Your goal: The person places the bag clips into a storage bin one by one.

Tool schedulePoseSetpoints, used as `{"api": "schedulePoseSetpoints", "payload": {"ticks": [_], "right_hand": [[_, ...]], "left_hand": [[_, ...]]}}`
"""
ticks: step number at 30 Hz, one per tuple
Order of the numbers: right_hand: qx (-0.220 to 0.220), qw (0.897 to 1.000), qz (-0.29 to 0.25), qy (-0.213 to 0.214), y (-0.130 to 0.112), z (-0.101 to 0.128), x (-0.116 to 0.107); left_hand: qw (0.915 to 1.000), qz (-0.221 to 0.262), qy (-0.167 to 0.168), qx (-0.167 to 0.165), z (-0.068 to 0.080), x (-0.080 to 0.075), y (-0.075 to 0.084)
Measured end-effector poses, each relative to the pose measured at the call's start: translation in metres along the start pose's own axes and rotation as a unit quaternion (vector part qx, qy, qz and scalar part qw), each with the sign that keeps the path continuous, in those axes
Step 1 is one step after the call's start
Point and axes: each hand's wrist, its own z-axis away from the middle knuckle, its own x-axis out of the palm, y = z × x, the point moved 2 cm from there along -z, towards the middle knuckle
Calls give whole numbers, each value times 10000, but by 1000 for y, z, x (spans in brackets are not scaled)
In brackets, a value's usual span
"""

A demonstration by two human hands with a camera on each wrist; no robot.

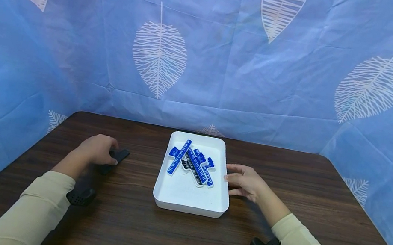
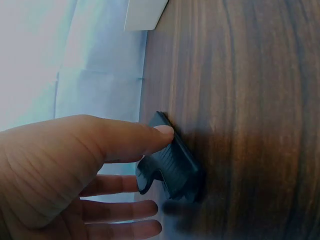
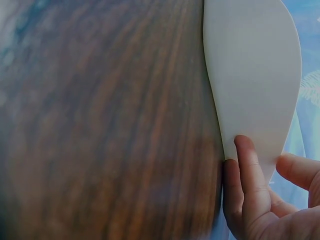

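A small dark piece, black with a curved notch in the left wrist view, is pinched by my left hand between thumb and forefinger. Its exact kind I cannot tell. It lies on or just above the tabletop, left of the tray. The other left fingers extend loosely beside it. At the tray's right wall, my right hand touches the outside with its fingertips. In the white tray lie several flat blue-and-white ruler-like pieces and a black-and-white one, overlapping one another.
The dark wooden table carries the tray near its middle. A blue curtain with white leaf prints surrounds the back and sides. Black wrist devices hang below both cream sleeves.
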Motion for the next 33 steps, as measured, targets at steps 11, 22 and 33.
{"api": "schedulePoseSetpoints", "payload": {"ticks": [11,22,33], "right_hand": [[3,10000,-20,-86,-2,2,0],[-16,9999,-11,-110,-3,2,0],[-15,10000,-1,-74,-3,1,1]], "left_hand": [[9996,183,-225,58,-3,3,4],[9990,372,-256,-44,-5,6,4],[9991,346,-173,199,-3,7,9]]}}
